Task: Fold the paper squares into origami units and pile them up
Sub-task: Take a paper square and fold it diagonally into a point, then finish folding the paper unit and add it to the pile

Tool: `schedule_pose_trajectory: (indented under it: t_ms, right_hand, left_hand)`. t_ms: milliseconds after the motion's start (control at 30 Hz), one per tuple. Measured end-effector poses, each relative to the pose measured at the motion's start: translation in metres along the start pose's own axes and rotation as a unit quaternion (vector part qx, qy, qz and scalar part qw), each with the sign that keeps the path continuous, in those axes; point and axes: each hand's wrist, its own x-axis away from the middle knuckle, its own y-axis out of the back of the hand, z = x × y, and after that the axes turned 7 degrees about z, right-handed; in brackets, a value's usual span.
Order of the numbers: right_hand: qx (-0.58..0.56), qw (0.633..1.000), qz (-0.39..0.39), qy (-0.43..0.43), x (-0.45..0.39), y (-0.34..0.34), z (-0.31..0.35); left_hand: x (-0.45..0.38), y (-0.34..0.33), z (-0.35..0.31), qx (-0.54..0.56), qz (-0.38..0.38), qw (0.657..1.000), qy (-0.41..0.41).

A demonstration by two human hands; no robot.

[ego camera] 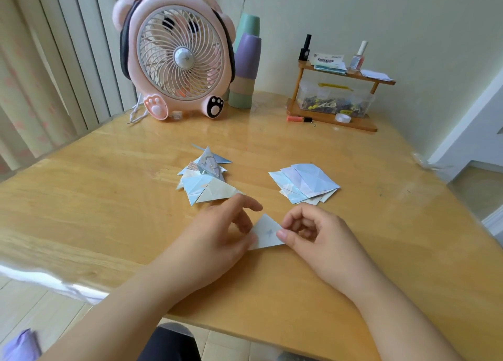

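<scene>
Mid-fold here: I've got one paper piece (268, 231) down on the counter (109, 197), already shaped into a small triangle, right at the near centre. My left hand (217, 232) rests on its left edge with the fingers curled over it, and my right hand (313, 232) pinches the right corner between thumb and forefinger. So both grips are narrow and on that same piece, nothing else held.

Looks to me like this unit is somewhere in the middle of its creases, not finished. The next move probably calls for pinning one side flat while the other hand brings a flap over and presses the crease, so the paper can't slide on the glossy top (it looks slick, lots of glare).

The folded units (204, 178) sit in a loose heap just beyond my left hand, and the flat paper squares (304, 183) are fanned in a stack to the right, well apart from the heap. I'd guess several squares remain, so the job is partway.

Room stuff: the counter is light wood with a clear cover. At the back there's a pink bear-shaped fan (177, 53), a stack of pastel cups (246, 61) beside it, and a little wooden shelf (337, 96) with bottles, a clear box of bits and a tape roll. Pleated curtains on the left, pale wall behind.
</scene>
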Motion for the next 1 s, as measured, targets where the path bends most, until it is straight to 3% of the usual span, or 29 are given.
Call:
schedule_pose_trajectory:
  t_ms: [133, 267, 467, 600, 800, 900, 1000]
  right_hand:
    - [-0.033, 0.998, -0.054, 0.010, -0.002, 0.001, 0.000]
    - [0.040, 0.991, -0.127, -0.001, -0.006, 0.006, -0.007]
    - [0.187, 0.973, -0.118, -0.064, -0.018, 0.021, -0.003]
    - [0.226, 0.960, -0.100, -0.130, -0.043, 0.032, -0.006]
    - [0.241, 0.945, -0.101, -0.198, -0.083, 0.032, -0.020]
    - [0.311, 0.921, -0.112, -0.207, -0.089, 0.033, -0.019]
    - [0.438, 0.874, -0.083, -0.195, -0.086, 0.036, -0.015]
  left_hand:
    - [-0.005, 0.007, -0.006, 0.067, -0.067, 0.995, 0.027]
    - [-0.021, 0.029, 0.005, 0.038, -0.187, 0.978, 0.081]
    - [-0.036, 0.032, 0.036, -0.075, -0.172, 0.971, 0.152]
    - [-0.034, 0.028, 0.044, -0.128, -0.222, 0.959, 0.118]
    - [-0.026, 0.029, 0.043, -0.132, -0.238, 0.960, 0.062]
    - [-0.025, 0.030, 0.042, -0.131, -0.246, 0.959, 0.044]
    - [-0.025, 0.030, 0.042, -0.136, -0.245, 0.960, 0.023]
